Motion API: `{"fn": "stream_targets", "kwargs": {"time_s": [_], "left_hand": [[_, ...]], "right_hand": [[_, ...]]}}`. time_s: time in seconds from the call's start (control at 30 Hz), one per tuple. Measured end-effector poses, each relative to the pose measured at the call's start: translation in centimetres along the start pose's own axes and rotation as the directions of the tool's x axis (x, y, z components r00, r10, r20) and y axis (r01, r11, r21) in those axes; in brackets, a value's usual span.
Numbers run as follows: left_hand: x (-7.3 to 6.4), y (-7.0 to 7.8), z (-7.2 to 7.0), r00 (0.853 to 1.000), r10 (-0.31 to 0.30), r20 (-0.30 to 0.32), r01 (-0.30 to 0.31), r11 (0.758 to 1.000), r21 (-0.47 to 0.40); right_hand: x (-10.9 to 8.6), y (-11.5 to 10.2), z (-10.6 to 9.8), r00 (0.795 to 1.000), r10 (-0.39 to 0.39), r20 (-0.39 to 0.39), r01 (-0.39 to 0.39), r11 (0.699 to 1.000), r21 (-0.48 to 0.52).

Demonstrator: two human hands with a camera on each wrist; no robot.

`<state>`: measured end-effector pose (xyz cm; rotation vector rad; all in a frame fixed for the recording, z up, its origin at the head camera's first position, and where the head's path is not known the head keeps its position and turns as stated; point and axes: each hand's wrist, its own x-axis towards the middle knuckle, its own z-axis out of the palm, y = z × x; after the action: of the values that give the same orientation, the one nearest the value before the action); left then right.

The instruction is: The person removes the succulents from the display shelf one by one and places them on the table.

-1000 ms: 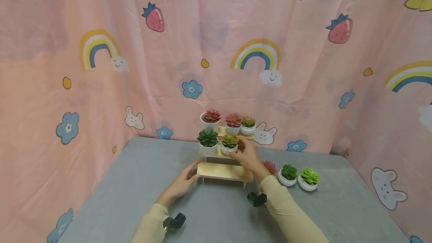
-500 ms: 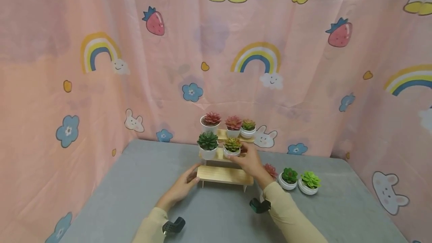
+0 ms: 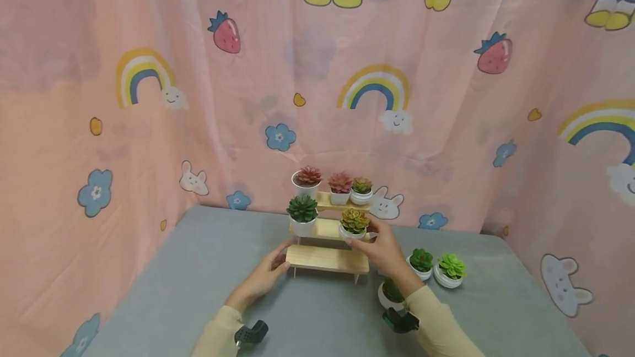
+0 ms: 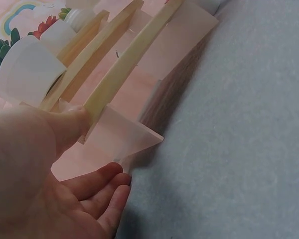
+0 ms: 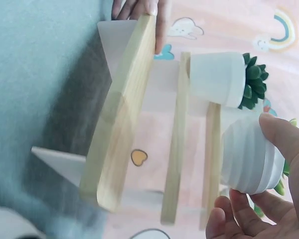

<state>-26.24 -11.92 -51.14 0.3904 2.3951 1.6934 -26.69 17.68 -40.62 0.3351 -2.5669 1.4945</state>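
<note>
A three-tier wooden plant stand (image 3: 327, 259) with pale supports stands on the table. My left hand (image 3: 263, 275) grips the left end of its lowest tier, thumb at the front corner and index finger at the back, as the right wrist view shows. My right hand (image 3: 382, 248) pinches a ribbed white pot (image 5: 246, 157) with a yellow-green succulent (image 3: 354, 220), at the right part of the middle tier. Left of it on that tier sits a white pot with a dark green succulent (image 3: 302, 209). The top tier bears two red succulents (image 3: 340, 182) and a small green-orange one (image 3: 361, 185).
To the right on the grey table (image 3: 198, 269) are potted succulents: a dark green one (image 3: 420, 260), a bright green one (image 3: 450, 269), and another (image 3: 392, 292) partly behind my right wrist. A pink patterned curtain (image 3: 258, 70) hangs behind the table.
My right hand has moved the yellow-green succulent to the right along the middle tier, widening its gap from the dark green one. My left hand has stayed at the stand's end.
</note>
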Motion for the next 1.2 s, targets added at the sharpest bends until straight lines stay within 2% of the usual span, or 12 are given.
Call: {"fn": "stream_targets", "kwargs": {"time_s": [0.27,0.5,0.8,1.2], "left_hand": [[-0.2,-0.2,-0.1,1.000,-0.011,0.001,0.011,1.000,0.022],[-0.3,-0.2,0.0,1.000,-0.019,-0.009,0.019,0.999,0.031],[-0.2,0.2,0.0,0.999,-0.039,-0.010,0.039,0.999,0.025],[-0.3,0.2,0.1,1.000,-0.027,-0.009,0.027,0.999,0.027]], "right_hand": [[-2.3,0.5,-1.7,0.999,0.040,-0.012,-0.041,0.998,-0.040],[-3.6,1.3,-2.6,0.997,0.072,-0.010,-0.073,0.997,-0.025],[-4.5,1.9,-3.7,0.998,0.049,-0.042,-0.051,0.997,-0.065],[-6.5,2.3,-5.1,0.997,0.014,-0.073,-0.022,0.993,-0.114]]}}
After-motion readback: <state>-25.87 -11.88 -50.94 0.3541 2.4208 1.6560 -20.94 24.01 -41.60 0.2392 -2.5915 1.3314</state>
